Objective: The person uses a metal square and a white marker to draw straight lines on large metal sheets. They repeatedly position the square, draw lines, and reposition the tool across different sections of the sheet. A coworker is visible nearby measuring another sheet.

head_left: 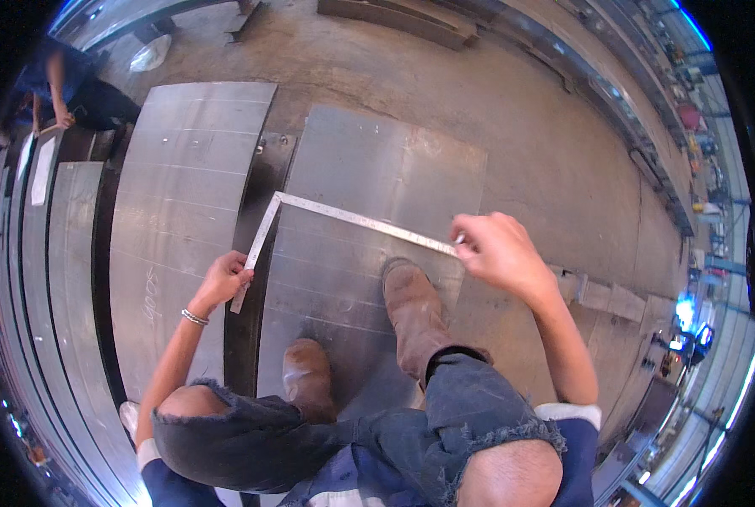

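Steel square (pixel 335 221) between both hands, gripped

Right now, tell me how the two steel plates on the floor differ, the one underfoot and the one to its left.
The steel plate underfoot carries both brown boots and the metal square; the left plate carries neither. The left hand and right hand hold the square on the plate underfoot; no hand touches the left plate. The left plate looks longer and narrower. Both are grey, flat and crossed by scribed lines.
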Available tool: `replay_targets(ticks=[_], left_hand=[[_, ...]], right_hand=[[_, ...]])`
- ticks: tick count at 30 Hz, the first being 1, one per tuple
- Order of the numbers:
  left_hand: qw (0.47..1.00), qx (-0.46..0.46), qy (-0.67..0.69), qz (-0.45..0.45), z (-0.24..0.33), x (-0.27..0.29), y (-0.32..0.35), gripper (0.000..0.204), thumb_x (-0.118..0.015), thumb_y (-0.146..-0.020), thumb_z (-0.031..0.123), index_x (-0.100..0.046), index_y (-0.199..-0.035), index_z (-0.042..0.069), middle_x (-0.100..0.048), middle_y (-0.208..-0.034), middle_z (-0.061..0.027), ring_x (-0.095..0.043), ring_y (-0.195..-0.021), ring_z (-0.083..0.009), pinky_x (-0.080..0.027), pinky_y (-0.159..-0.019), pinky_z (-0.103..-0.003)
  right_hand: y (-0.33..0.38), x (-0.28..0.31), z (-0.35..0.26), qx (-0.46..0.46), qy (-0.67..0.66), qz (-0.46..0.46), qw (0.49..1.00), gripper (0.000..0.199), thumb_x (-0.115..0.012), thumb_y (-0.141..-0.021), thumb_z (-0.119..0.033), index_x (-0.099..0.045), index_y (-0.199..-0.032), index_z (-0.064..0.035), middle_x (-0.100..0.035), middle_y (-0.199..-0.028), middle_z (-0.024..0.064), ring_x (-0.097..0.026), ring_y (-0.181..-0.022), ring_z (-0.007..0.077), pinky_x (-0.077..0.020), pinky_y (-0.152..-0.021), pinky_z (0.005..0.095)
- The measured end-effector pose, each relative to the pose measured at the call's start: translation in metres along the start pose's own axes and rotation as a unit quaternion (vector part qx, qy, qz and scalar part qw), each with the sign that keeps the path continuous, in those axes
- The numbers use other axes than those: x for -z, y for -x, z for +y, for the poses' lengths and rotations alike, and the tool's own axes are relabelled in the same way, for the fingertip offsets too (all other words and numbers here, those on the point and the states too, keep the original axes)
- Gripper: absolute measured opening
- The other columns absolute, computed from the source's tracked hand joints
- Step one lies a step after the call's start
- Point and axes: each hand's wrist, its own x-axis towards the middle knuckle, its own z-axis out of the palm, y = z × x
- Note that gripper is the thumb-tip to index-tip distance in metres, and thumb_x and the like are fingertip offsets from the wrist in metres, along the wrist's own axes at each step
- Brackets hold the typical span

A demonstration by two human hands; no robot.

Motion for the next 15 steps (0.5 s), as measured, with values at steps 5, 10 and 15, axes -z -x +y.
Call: replay_targets(ticks=[5, 10, 15], left_hand=[[0.99, -0.004, -0.138, -0.005, 0.049, 0.014, 0.007, 0.027, -0.076, -0.084, 0.011, -0.067, -0.108, 0.002, -0.072, -0.079, -0.0102, -0.07, -0.078, -0.0221, -0.054, -0.071, -0.037], [0.959, 0.017, -0.284, 0.008, 0.065, 0.016, -0.003, 0.031, -0.077, -0.078, 0.014, -0.066, -0.105, 0.004, -0.073, -0.088, -0.0118, -0.072, -0.084, -0.0278, -0.055, -0.074, -0.04], [0.931, -0.003, -0.354, 0.093, 0.025, 0.006, -0.037, 0.029, -0.075, -0.073, 0.016, -0.064, -0.099, 0.009, -0.072, -0.089, -0.0124, -0.071, -0.087, -0.0332, -0.056, -0.075, -0.045]], right_hand=[[0.014, -0.045, 0.136, -0.153, -0.105, 0.1, 0.978, 0.02, -0.065, -0.084, -0.013, -0.066, -0.102, -0.0049, -0.07, -0.078, 0.0167, -0.07, -0.078, 0.036, -0.0531, -0.072, 0.0439], [0.03, -0.121, 0.212, -0.259, -0.121, 0.165, 0.944, 0.02, -0.067, -0.089, -0.018, -0.066, -0.104, -0.0041, -0.071, -0.084, 0.0166, -0.071, -0.08, 0.0319, -0.054, -0.072, 0.0399], [0.037, -0.193, 0.238, -0.298, -0.297, 0.097, 0.902, 0.036, -0.07, -0.092, -0.027, -0.062, -0.115, 0.0006, -0.07, -0.088, 0.0098, -0.068, -0.069, 0.015, -0.0541, -0.061, 0.031]])
